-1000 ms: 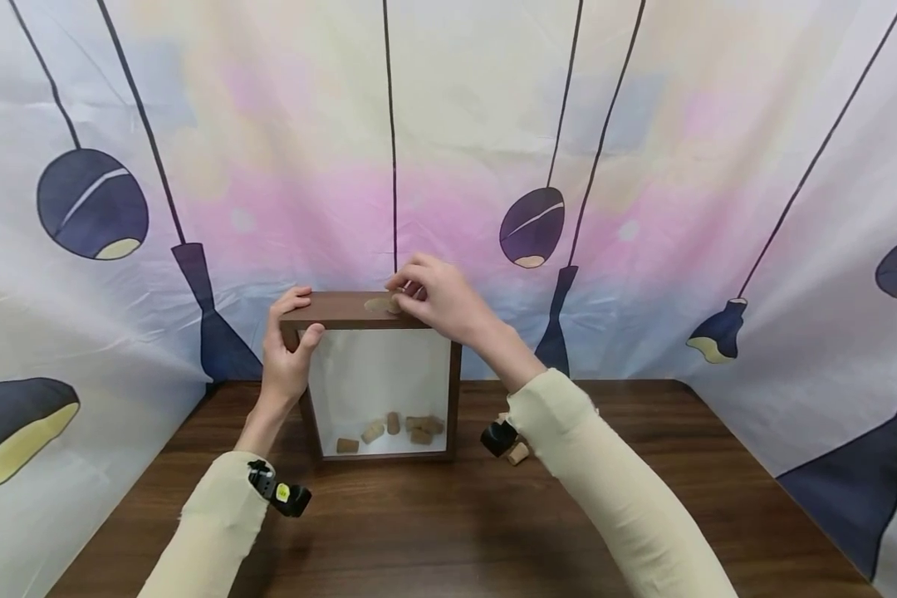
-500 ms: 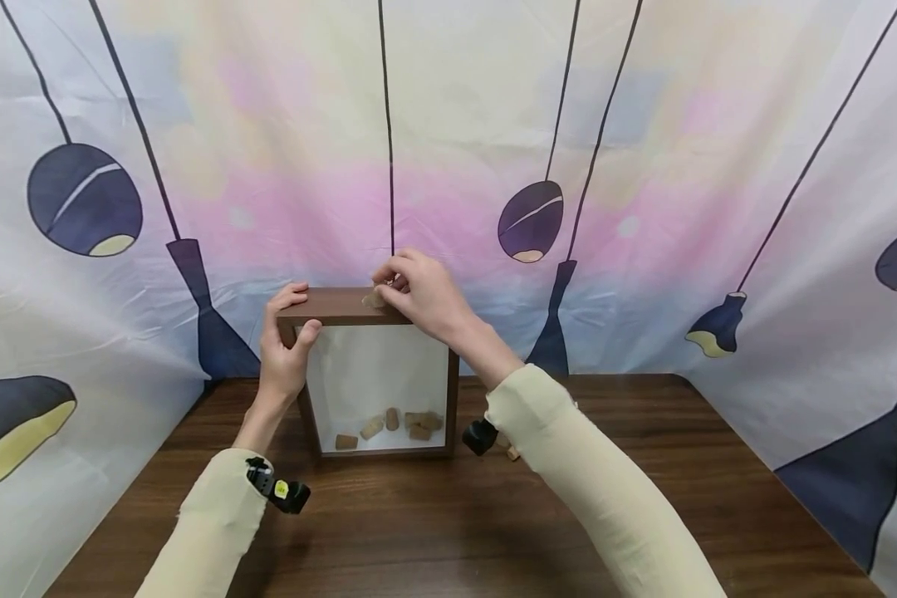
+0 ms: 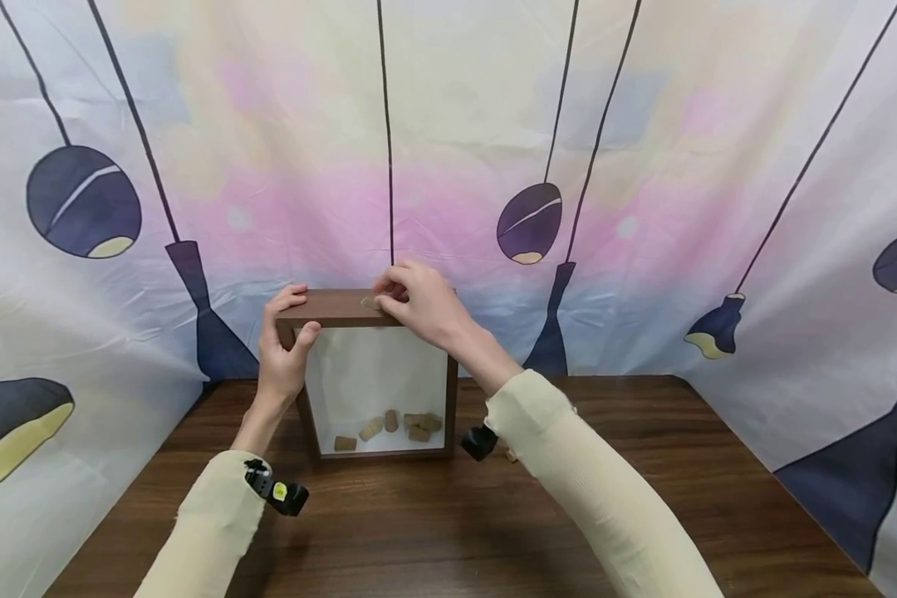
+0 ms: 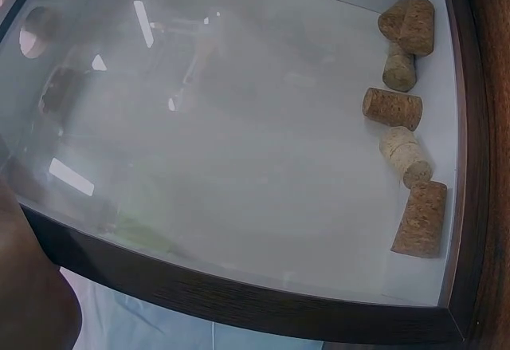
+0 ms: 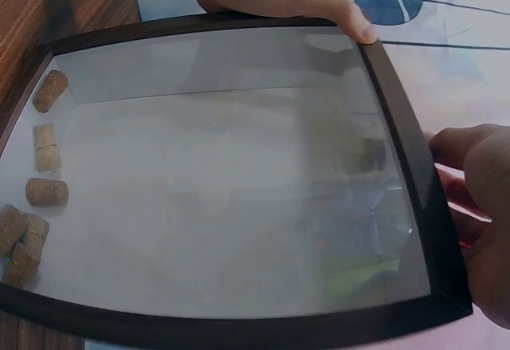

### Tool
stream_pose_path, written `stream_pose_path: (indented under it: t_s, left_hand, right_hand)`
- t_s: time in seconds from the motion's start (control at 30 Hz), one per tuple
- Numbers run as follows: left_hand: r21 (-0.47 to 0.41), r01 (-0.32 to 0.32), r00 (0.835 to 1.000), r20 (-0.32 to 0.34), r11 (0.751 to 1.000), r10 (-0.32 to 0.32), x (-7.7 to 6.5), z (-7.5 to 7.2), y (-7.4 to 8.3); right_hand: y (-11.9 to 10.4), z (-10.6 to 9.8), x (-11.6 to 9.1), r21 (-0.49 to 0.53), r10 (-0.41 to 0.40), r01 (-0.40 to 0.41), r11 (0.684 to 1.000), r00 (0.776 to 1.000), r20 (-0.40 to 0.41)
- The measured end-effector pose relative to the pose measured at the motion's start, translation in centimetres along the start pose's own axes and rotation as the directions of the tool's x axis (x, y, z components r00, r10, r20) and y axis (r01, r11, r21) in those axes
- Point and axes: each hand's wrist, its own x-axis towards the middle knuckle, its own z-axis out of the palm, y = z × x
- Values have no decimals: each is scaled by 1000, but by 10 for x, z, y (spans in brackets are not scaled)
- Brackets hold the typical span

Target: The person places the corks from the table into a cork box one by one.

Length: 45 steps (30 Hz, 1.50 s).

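A brown wooden box frame [image 3: 321, 312] with a clear front stands upright on the table, several corks [image 3: 371, 428] lying along its bottom inside. My left hand [image 3: 284, 357] grips its upper left corner, thumb on the front and fingers over the top. At the round hole [image 3: 369, 303] in the top edge, my right hand [image 3: 426, 307] bends its fingers in a pinch on a cork, mostly hidden by the fingertips. In the left wrist view, brown shows in the hole [image 4: 38, 31] from inside. The right wrist view shows the curled right hand [image 5: 478, 198] beside the top edge.
Beside the box, on the dark wooden table [image 3: 419, 531], a loose cork [image 3: 512, 455] shows partly behind the right wrist camera [image 3: 479, 443]. A printed cloth backdrop [image 3: 456, 166] rises behind and at both sides of the table.
My right hand has shifted slightly left over the hole and then dipped a little, its fingertips covering more of the opening. My left hand keeps its grip on the corner.
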Motion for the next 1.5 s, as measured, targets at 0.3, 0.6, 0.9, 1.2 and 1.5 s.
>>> stream_pose_path:
  t_s: [0.3,0.6,0.9,1.2,1.5]
  left_hand:
    - [4,18,1000,-9,1000,-18,0,-1,3]
    - [11,23,1000,-2,1000,-23,0,-2,3]
    - [9,31,999,-8,999,-31,0,-1,3]
    - [8,17,1000,-14,1000,-17,0,1,3]
    - [12,29,999,-17,1000,-29,-1,1,2]
  right_hand:
    - [22,-18,-19,76,42,-37,996,997,-66]
    - [57,-38,-48,107,101,-82,991,976,-194]
    - [84,-42,-76,51,153,-146,988,972,-178]
    - [107,-33,-102,14,210,-210,978,976,-58]
    - [124,-18,-127,-23,207,-206,978,977,57]
